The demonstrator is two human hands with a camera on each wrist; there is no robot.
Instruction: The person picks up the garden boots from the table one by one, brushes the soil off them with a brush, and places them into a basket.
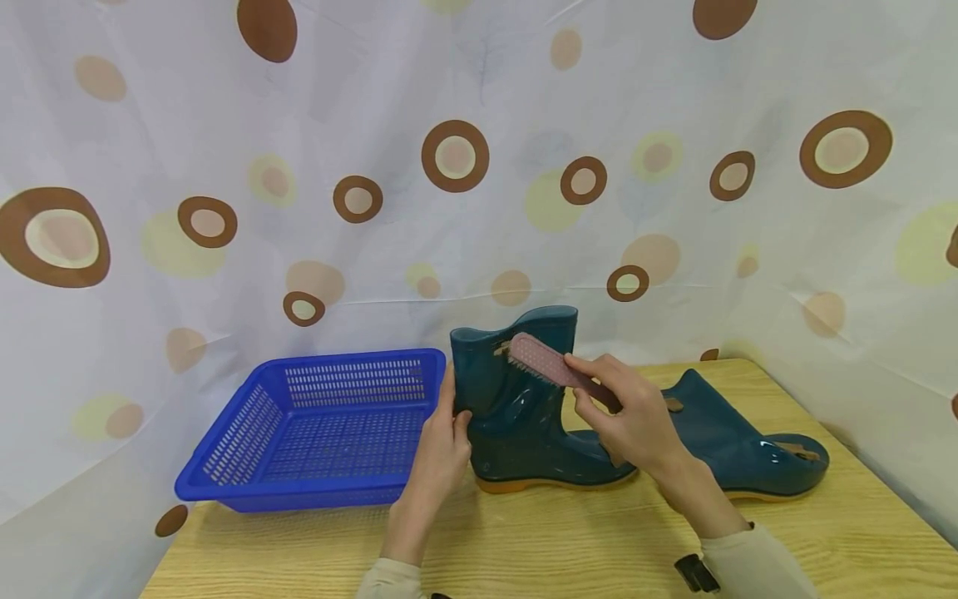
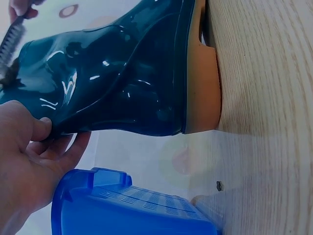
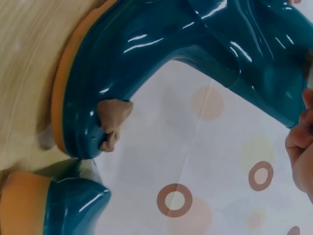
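Observation:
A dark teal rubber boot (image 1: pixel 516 416) with an orange sole stands upright on the table. My left hand (image 1: pixel 441 445) holds its shaft from the back, thumb on the near side and fingers behind. In my right hand (image 1: pixel 632 408) is a pink scrub brush (image 1: pixel 540 359), gripped by the handle, its bristles against the upper shaft beside a brown smear (image 1: pixel 502 348). A brown lump (image 3: pixel 113 117) sticks to the boot's toe in the right wrist view. The second teal boot (image 1: pixel 722 437) lies to the right, with brown patches (image 1: pixel 797 451) on it.
A blue perforated plastic basket (image 1: pixel 314 491) stands left of the boots, close to my left hand. All of this is on a light wooden table (image 1: pixel 554 549). A white sheet with brown and yellow circles (image 1: pixel 449 249) hangs behind and along the sides.

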